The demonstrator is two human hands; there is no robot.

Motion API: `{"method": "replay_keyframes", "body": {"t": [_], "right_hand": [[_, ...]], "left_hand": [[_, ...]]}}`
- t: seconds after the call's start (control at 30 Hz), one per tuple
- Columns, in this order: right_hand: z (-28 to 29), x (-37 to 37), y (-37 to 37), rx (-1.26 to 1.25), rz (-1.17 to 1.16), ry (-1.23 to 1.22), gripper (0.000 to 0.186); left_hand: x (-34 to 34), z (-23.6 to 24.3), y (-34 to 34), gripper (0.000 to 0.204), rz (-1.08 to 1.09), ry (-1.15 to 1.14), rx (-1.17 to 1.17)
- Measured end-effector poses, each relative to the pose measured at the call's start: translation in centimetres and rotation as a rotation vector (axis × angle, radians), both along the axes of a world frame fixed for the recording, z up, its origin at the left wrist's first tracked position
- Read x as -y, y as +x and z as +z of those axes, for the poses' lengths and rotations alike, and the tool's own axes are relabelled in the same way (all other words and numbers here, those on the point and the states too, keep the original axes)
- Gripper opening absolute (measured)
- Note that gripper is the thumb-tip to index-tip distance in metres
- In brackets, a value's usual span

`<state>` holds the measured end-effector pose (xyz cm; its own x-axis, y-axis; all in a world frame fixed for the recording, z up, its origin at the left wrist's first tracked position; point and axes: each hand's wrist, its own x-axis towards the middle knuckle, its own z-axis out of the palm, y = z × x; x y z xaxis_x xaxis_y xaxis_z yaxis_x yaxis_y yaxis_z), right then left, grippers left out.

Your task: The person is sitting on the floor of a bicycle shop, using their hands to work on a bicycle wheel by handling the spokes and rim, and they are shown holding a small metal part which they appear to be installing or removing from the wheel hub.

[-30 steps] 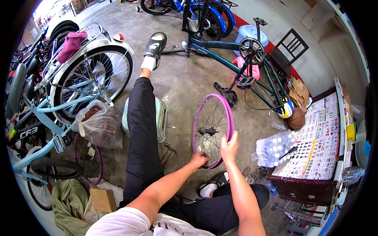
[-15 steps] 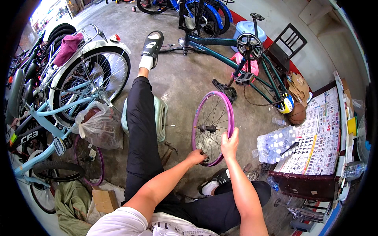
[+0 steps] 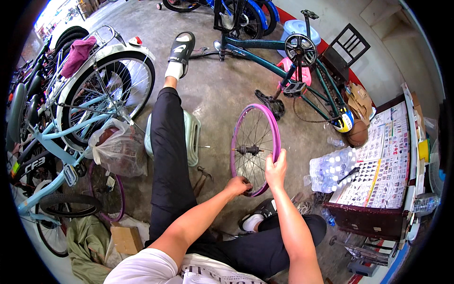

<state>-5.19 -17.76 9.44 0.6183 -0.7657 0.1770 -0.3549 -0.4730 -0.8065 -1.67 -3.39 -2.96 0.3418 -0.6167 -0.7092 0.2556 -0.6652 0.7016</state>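
Note:
A small bicycle wheel (image 3: 277,128) with a purple rim, dark spokes and a black hub stands tilted in front of me, with no tyre on it. My right hand (image 3: 276,171) is closed around the right side of the rim, thumb upward. At the wheel's near lower edge is my left hand (image 3: 238,186), its fingers pinched together by the rim and spoke ends. Whether a small part sits between those fingertips is hidden. A hammer (image 3: 203,175) lies on the floor left of the wheel, beside my stretched-out left leg.
A dark green bicycle frame (image 3: 257,64) stands beyond the wheel. Bottled water in a pack (image 3: 331,170) is at the right, beside a dark red cabinet (image 3: 369,218). A pale green stool (image 3: 191,137) is beside my leg. To the left stands a light blue bicycle (image 3: 75,124).
The wheel stays in both hands and has shifted slightly. My left hand has moved a little up and right along the rim's lower edge. My view has tilted slightly.

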Motion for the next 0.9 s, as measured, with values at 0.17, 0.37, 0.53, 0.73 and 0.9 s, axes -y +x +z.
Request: {"method": "replay_keyframes", "body": {"t": [0.17,0.37,0.53,0.73,0.9], "right_hand": [[0.9,-0.6,0.1,-0.068,0.007,-0.012,0.023],[-0.2,-0.2,0.0,0.016,-0.01,-0.04,0.025],[0.2,-0.2,-0.1,-0.023,-0.014,0.023,0.024],[-0.3,0.0,-0.2,0.002,-0.031,-0.004,0.027],[-0.5,0.3,-0.1,0.029,-0.011,0.007,0.029]], "left_hand": [[0.0,1.2,-0.1,0.061,-0.107,0.137,0.333],[0.0,3.3,0.0,0.059,-0.198,0.263,0.378],[0.8,4.3,-0.2,0.052,-0.267,0.226,0.547],[0.9,3.8,-0.6,0.048,-0.178,0.147,0.544],[-0.1,3.4,-0.6,0.048,-0.056,0.101,0.538]]}}
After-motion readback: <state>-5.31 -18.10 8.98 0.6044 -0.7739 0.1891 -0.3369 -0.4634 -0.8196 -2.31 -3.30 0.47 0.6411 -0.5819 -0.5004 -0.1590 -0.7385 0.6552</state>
